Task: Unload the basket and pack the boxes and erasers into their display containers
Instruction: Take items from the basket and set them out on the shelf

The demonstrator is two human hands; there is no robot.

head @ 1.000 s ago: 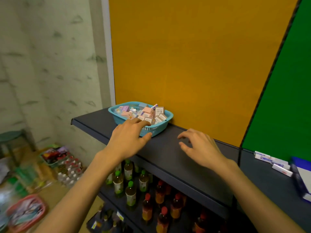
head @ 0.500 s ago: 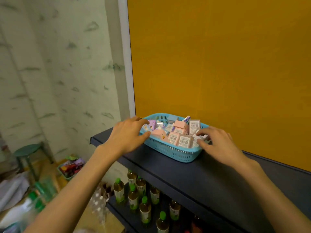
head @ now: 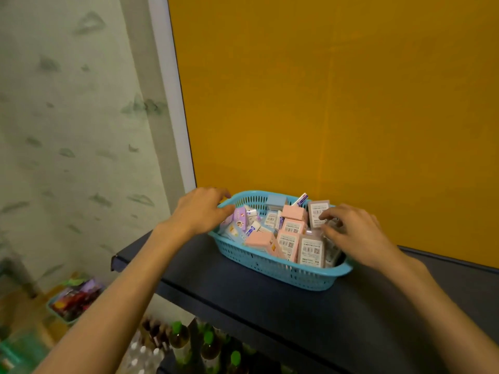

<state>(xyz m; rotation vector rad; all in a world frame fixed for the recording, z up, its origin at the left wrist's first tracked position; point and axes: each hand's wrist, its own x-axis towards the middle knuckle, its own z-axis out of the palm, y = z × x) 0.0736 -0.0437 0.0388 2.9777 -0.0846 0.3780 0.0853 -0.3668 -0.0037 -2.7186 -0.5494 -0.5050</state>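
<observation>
Both hands have closed in on the turquoise slotted plastic basket (head: 280, 265) since a second ago: the left hand (head: 198, 213) now curls over its left rim, holding it, while the right hand (head: 351, 233) has come off the dark shelf (head: 270, 306) to its right end, fingers bent among the small pink and grey cardboard boxes (head: 294, 214); whether it grips anything I cannot tell. Nothing is unloaded yet; lifting the basket looks imminent.

The basket (head: 272, 268) is turquoise, its boxes (head: 294, 214) pink and lilac; the shelf (head: 310, 311) is dark navy, the backboard (head: 324, 103) mustard yellow.
</observation>
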